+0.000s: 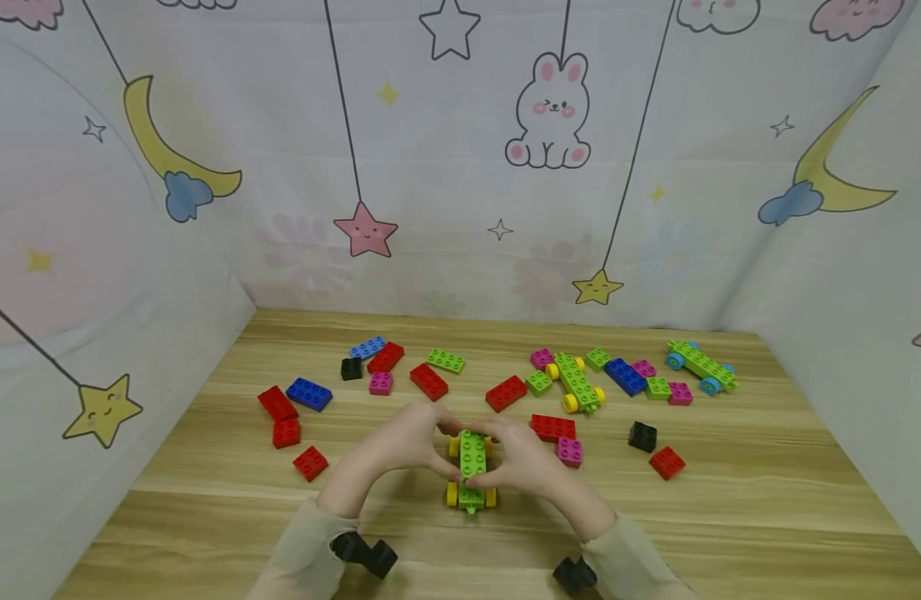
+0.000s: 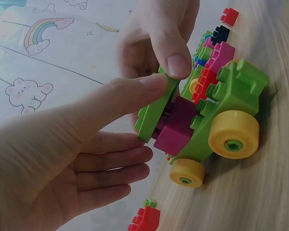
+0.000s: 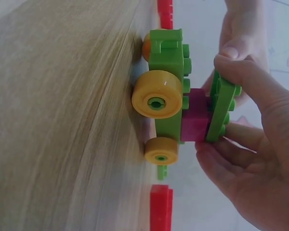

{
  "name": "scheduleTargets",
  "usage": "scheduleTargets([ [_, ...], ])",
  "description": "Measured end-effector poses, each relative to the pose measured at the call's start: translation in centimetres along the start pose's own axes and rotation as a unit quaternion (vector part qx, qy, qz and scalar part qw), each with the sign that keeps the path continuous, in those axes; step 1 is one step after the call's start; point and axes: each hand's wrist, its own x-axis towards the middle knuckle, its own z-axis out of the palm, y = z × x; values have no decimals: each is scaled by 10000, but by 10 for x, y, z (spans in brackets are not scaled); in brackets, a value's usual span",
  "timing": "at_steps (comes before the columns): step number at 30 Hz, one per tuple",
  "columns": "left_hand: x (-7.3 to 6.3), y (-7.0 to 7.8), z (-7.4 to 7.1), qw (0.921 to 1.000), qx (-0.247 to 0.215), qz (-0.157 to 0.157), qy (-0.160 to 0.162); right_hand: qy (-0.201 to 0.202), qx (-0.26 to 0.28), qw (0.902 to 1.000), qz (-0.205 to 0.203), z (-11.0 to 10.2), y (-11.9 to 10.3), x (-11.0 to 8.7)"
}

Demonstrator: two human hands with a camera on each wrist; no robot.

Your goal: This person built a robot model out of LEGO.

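In the head view, a green toy car base (image 1: pixel 471 498) with yellow wheels stands on the table between both hands. On top of the base sits a magenta brick (image 2: pixel 177 129). A thin green studded plate (image 3: pixel 222 108) lies tilted over that brick, its thumb-side end raised, with a gap showing. My left hand (image 1: pixel 413 437) holds the plate between thumb and index finger, the other fingers stretched out. From the other side my right hand (image 1: pixel 522 457) grips the same plate, thumb at the near end and fingers at the far end.
A second green car base (image 1: pixel 576 382) with yellow wheels and another (image 1: pixel 702 367) with blue wheels stand at the back right. Several loose bricks lie around, including a red brick (image 1: pixel 553 427), a magenta brick (image 1: pixel 569 452) and a black brick (image 1: pixel 643 437).
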Motion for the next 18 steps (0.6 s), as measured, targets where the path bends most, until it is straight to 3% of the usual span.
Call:
scheduleTargets([
  [18, -1, -1, 2, 10000, -6, -68, -57, -47, -67, 9999, 68, 0, -1, 3],
])
